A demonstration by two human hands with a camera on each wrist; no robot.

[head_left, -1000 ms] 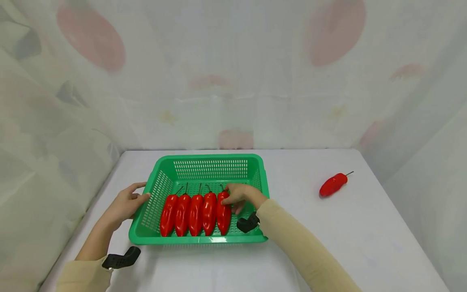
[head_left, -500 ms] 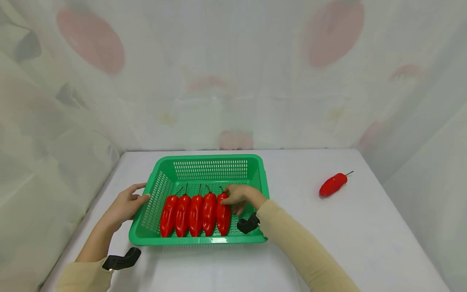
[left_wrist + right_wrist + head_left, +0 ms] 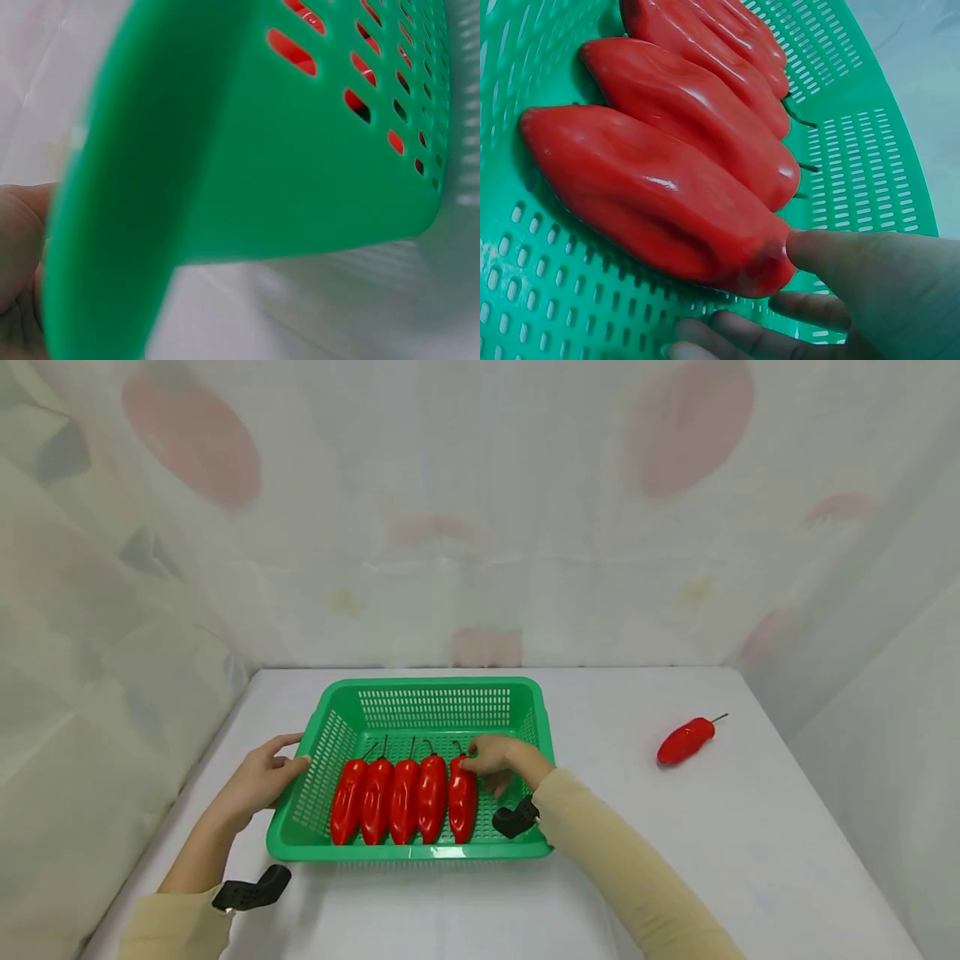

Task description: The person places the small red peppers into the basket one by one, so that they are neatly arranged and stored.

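Note:
A green plastic basket [image 3: 420, 852] holds several red chili peppers [image 3: 403, 802] lying side by side, stems toward the far wall. At its left side my left hand [image 3: 258, 779] holds the rim, thumb on top; the left wrist view shows part of that hand [image 3: 19, 262] beyond the blurred rim. Inside the basket, my right hand [image 3: 498, 758] is at the stem end of the rightmost pepper [image 3: 462, 802]. In the right wrist view its thumb tip touches that pepper [image 3: 660, 202], while the other fingers spread loosely beside it over the basket floor.
Another red pepper [image 3: 686, 742] lies on the white table [image 3: 637, 827] to the right of the basket. Patterned white sheeting [image 3: 480, 527] hangs behind and along both sides.
My right hand has slid slightly right and its fingers have loosened from the rightmost pepper, which now shows more of its upper part. The left hand stays at the rim.

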